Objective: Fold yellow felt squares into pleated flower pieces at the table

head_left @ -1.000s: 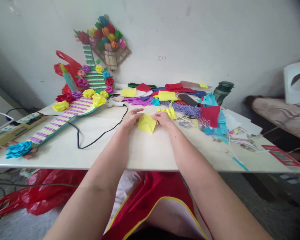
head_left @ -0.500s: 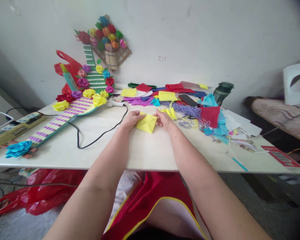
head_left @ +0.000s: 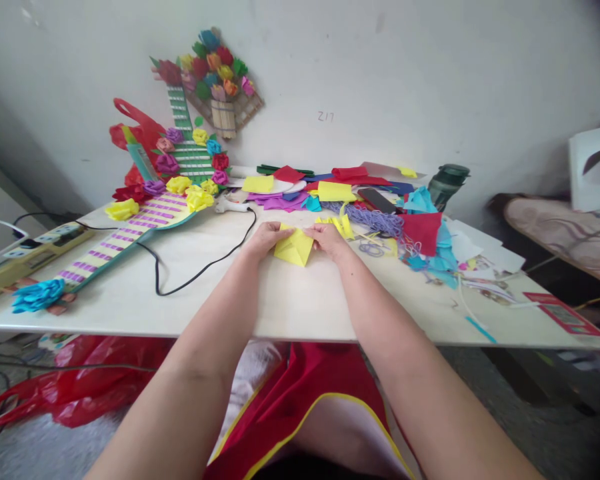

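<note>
A small square of yellow paper [head_left: 294, 249] with crease lines across it is held up just above the white table [head_left: 300, 307]. My left hand [head_left: 267, 238] pinches its upper left edge, thumb on top. At the upper right corner, my right hand [head_left: 326, 239] grips the paper between thumb and fingers. The undersides of the fingers are hidden. Right behind my right hand lie cut yellow paper strips [head_left: 345, 225]. Beyond them sits a tangle of purple string [head_left: 375, 219].
A glue gun [head_left: 233, 205] trails a black cord across the table's left half. A flower-decorated guitar-shaped craft [head_left: 145, 213] lies further left, near a power strip [head_left: 30, 257]. Coloured paper sheets [head_left: 280, 200], a phone [head_left: 377, 200] and a dark green bottle [head_left: 447, 183] line the back.
My right thumb has shifted onto the top of the paper's right corner. The left hand keeps its hold, and the paper has barely moved.
</note>
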### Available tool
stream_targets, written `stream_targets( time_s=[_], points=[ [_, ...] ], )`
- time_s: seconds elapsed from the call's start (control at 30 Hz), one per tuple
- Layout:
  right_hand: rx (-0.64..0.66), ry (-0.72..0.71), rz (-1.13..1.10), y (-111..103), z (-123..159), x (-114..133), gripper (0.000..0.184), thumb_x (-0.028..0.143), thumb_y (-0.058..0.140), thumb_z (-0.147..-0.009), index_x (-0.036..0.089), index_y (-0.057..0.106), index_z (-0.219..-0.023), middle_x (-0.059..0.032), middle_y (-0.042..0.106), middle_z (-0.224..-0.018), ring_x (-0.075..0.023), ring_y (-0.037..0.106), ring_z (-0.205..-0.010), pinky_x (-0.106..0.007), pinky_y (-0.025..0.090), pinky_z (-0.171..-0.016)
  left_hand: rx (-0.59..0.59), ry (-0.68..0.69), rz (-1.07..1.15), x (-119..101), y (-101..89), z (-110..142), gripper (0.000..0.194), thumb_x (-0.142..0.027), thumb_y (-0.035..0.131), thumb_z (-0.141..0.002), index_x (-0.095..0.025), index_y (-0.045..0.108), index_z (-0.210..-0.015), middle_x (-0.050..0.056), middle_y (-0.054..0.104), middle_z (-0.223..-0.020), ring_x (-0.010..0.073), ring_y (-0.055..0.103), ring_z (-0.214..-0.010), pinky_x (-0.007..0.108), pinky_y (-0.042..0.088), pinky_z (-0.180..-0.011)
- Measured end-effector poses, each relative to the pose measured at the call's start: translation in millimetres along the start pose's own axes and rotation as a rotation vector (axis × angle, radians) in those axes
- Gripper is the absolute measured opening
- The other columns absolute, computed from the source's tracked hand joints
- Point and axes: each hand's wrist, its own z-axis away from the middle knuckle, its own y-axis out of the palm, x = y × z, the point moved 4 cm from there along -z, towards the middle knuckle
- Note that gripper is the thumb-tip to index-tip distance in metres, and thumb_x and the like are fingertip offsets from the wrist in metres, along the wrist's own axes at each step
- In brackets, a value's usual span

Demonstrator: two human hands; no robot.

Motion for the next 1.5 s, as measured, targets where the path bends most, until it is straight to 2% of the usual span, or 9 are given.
stream_targets(
  time_s=[0.23,0.5,0.57,0.73,1.0,1.23,1.5],
  points=[
    [0.037,-0.007,-0.008,3,2,0,0.028,0.039,0.068,-0.066,0.017,0.053,-0.06,0.0044,0.05,-0.052,-0.0063,0.038,-0.043,-0.021,0.022,-0.04,0.011,0.026,-0.033,4,-1.0,-4,0.036,-0.04,0.08,-0.056,-0.014,0.061,-0.073,0.002,0.066,-0.067,0.0148,0.061,-0.057,0.025,0.047,-0.053],
    [0.043,-0.043,-0.013,6,0,-3,0.023,0.036,0.07,-0.061,0.016,0.059,-0.063,0.0024,0.057,-0.06,-0.0101,0.05,-0.058,-0.021,0.038,-0.054,0.037,0.08,-0.021,1,2.4,-2,0.035,-0.039,0.077,-0.059,-0.015,0.059,-0.075,0.002,0.064,-0.064,0.0135,0.059,-0.055,0.024,0.045,-0.052],
    [0.046,-0.041,-0.013,6,0,-3,0.022,0.036,0.069,-0.061,0.016,0.059,-0.063,0.0026,0.056,-0.06,-0.01,0.049,-0.057,-0.021,0.037,-0.052,0.021,0.089,-0.043,-1,2.1,-1,0.033,-0.039,0.077,-0.059,-0.015,0.058,-0.074,0.0,0.063,-0.061,0.012,0.057,-0.052,0.022,0.043,-0.049],
    [0.075,-0.01,0.032,8,2,-1,0.025,0.04,0.065,-0.065,0.017,0.057,-0.065,0.0047,0.05,-0.053,-0.0076,0.039,-0.046,-0.021,0.024,-0.042,0.006,0.09,-0.062,-3,2.2,1,0.034,-0.039,0.077,-0.059,-0.016,0.058,-0.075,-0.002,0.061,-0.059,0.0108,0.054,-0.049,0.021,0.04,-0.046],
    [0.068,-0.111,0.062,6,-4,-6,0.022,0.038,0.066,-0.063,0.016,0.061,-0.065,0.0023,0.058,-0.062,-0.0105,0.05,-0.06,-0.021,0.038,-0.056,0.012,0.103,-0.085,-5,5.3,2,0.034,-0.04,0.076,-0.059,-0.015,0.058,-0.074,0.0,0.062,-0.061,0.0116,0.056,-0.052,0.022,0.041,-0.049],
    [0.079,-0.013,0.041,10,1,-4,0.02,0.036,0.066,-0.065,0.016,0.06,-0.064,0.0024,0.057,-0.058,-0.0102,0.049,-0.054,-0.021,0.035,-0.05,0.002,0.124,-0.075,-2,3.6,-2,0.033,-0.039,0.077,-0.059,-0.016,0.058,-0.075,-0.001,0.062,-0.059,0.0124,0.057,-0.051,0.022,0.042,-0.049],
    [0.05,-0.081,0.091,10,-1,-4,0.02,0.03,0.066,-0.065,0.016,0.056,-0.056,0.0051,0.05,-0.051,-0.008,0.044,-0.05,-0.021,0.034,-0.051,-0.013,0.104,-0.1,1,3.7,-5,0.033,-0.037,0.078,-0.058,-0.015,0.058,-0.072,0.001,0.062,-0.06,0.014,0.059,-0.053,0.024,0.044,-0.05]
  ],
)
